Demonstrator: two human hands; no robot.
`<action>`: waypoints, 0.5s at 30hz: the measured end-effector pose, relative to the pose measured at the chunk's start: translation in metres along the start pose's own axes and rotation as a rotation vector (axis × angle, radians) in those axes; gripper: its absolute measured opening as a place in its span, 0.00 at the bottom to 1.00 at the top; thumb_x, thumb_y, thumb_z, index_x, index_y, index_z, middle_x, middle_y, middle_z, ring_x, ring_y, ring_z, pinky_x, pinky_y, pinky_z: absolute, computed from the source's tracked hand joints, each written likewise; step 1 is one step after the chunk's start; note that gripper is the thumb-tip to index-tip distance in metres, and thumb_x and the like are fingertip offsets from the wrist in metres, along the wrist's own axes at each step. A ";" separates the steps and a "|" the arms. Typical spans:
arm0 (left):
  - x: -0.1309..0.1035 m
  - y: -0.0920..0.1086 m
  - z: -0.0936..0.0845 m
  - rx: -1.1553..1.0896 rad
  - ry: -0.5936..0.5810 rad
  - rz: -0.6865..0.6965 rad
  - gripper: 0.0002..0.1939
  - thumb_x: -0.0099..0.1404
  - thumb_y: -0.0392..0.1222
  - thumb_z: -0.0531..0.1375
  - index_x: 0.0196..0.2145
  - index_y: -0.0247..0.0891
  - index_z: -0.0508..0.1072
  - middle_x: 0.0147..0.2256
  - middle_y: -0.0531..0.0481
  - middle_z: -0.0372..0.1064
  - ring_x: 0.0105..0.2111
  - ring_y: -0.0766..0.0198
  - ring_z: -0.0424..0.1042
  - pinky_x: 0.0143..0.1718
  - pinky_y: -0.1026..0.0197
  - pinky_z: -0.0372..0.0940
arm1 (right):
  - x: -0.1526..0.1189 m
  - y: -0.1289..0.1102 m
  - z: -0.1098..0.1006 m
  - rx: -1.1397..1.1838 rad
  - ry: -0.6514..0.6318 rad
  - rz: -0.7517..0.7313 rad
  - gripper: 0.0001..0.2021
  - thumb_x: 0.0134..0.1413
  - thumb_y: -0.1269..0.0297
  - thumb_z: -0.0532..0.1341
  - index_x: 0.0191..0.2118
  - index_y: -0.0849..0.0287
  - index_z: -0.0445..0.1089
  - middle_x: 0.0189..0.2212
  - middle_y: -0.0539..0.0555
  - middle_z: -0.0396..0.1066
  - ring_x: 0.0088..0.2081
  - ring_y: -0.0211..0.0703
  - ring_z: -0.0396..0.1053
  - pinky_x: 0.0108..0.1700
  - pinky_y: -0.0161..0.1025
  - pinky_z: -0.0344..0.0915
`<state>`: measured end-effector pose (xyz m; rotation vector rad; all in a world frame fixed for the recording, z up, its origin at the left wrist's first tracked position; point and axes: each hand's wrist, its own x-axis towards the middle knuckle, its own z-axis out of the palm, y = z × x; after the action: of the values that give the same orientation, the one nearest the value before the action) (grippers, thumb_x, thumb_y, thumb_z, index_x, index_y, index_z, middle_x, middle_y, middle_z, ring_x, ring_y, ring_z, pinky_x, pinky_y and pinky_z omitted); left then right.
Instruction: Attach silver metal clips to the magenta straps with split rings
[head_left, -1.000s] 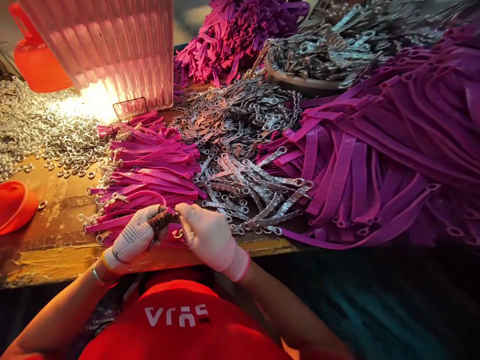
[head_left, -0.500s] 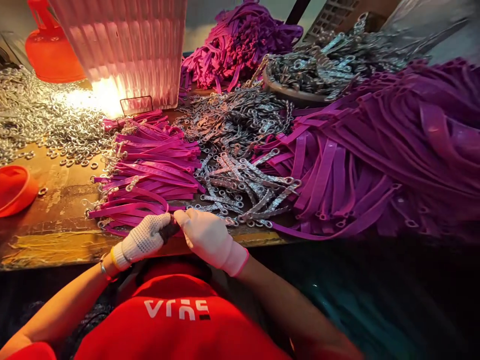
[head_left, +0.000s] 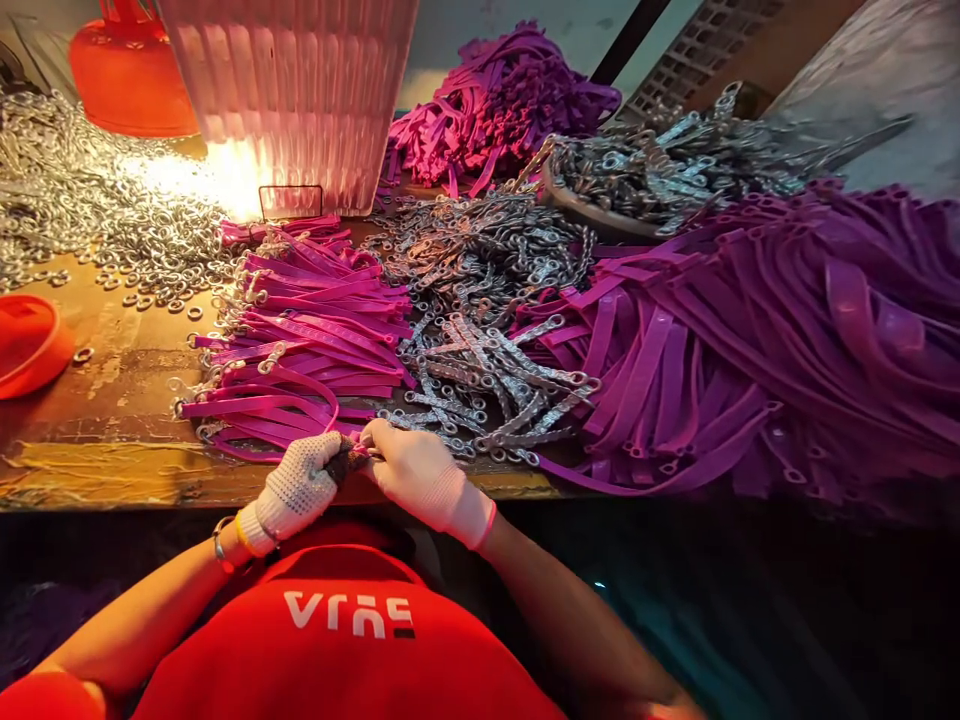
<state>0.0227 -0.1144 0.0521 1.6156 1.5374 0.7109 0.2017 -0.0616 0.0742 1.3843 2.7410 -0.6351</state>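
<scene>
At the table's front edge my two gloved hands meet. My left hand (head_left: 304,480), in a white dotted glove with dark, worn fingertips, is closed. A bit of purple strap (head_left: 361,448) shows between the fingers of both hands. My right hand (head_left: 416,470), in a plain white glove, pinches at the same spot; a small metallic glint lies by its fingertips, too small to name. Just beyond, a purple strap curves out of a row of purple straps (head_left: 322,350) with metal rings and hooks at their left ends. Braided metal links with eyelets (head_left: 517,390) lie beyond my right hand.
Loose metal rings (head_left: 142,260) spread at the left under a bright lamp beside a ribbed translucent panel (head_left: 300,100). An orange bowl (head_left: 30,345) sits near the left edge. Long purple straps (head_left: 720,330) heap at the right; a basin (head_left: 581,205) of metal links stands behind.
The view has shifted slightly. My hands remain together at the table edge, and the fingers have parted a little, so purple strap now shows between them.
</scene>
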 end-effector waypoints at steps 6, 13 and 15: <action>-0.001 0.004 -0.004 0.109 -0.101 0.000 0.13 0.68 0.43 0.57 0.29 0.34 0.72 0.27 0.51 0.71 0.28 0.65 0.65 0.29 0.65 0.54 | -0.006 -0.003 0.005 -0.216 0.000 -0.182 0.11 0.64 0.62 0.56 0.45 0.63 0.70 0.29 0.59 0.77 0.32 0.51 0.77 0.28 0.41 0.51; 0.013 0.017 -0.045 0.226 -0.254 0.147 0.05 0.64 0.36 0.60 0.33 0.37 0.77 0.30 0.50 0.75 0.29 0.63 0.68 0.31 0.63 0.56 | -0.004 0.007 0.005 -0.271 0.072 -0.250 0.15 0.67 0.56 0.56 0.44 0.62 0.72 0.28 0.57 0.77 0.29 0.47 0.74 0.28 0.40 0.46; 0.014 0.011 -0.080 0.230 -0.101 0.116 0.04 0.59 0.33 0.62 0.32 0.37 0.78 0.29 0.52 0.74 0.27 0.63 0.67 0.32 0.63 0.57 | -0.003 0.015 0.008 -0.236 0.130 -0.195 0.16 0.68 0.52 0.56 0.44 0.62 0.72 0.28 0.56 0.77 0.29 0.45 0.73 0.29 0.40 0.47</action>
<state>-0.0362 -0.0879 0.1031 1.8939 1.5046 0.5194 0.2133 -0.0589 0.0620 1.1574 2.9579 -0.2189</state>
